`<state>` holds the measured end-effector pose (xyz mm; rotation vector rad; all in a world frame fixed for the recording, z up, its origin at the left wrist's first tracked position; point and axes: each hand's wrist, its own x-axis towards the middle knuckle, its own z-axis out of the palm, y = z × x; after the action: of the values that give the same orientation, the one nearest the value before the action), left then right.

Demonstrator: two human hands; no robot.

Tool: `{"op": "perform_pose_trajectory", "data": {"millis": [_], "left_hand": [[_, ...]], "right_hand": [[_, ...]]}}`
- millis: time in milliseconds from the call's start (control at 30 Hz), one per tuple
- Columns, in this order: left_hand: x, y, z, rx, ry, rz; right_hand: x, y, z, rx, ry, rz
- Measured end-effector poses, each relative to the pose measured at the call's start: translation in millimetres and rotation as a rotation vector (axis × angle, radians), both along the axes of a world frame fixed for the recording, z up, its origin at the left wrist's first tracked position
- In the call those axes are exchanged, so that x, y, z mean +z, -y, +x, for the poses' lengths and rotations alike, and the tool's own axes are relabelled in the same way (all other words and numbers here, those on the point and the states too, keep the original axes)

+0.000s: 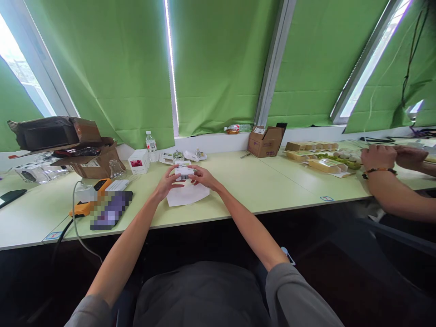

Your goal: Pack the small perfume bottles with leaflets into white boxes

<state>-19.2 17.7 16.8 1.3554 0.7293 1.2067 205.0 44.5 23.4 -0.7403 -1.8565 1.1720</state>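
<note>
A small white box with a barcode (184, 173) is held between my two hands above the table. My left hand (166, 182) grips its left end, fingers curled along the side. On the other end, the fingers of my right hand (203, 177) close round the box's right side. Below my hands a white sheet of paper (188, 196) lies flat on the table. Just behind them are a white packet with green-and-white coiled items (177, 156) and a crumpled white plastic bag (195, 155).
Left stand a white box with a pink picture (139, 162), a water bottle (151, 144), opened cartons (93, 163), an orange power strip (83, 208) and a phone (111, 210). Right are a brown carton (265, 141), yellow boxes (323, 165) and a co-worker's hands (379, 159).
</note>
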Motion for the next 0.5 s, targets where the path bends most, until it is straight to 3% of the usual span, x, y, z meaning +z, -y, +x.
{"op": "perform_pose_trajectory", "data": {"millis": [500], "left_hand": [[1.2, 1.5, 0.5, 0.015, -0.013, 0.009]], "right_hand": [[-2.5, -2.4, -0.2, -0.01, 0.001, 0.008]]}}
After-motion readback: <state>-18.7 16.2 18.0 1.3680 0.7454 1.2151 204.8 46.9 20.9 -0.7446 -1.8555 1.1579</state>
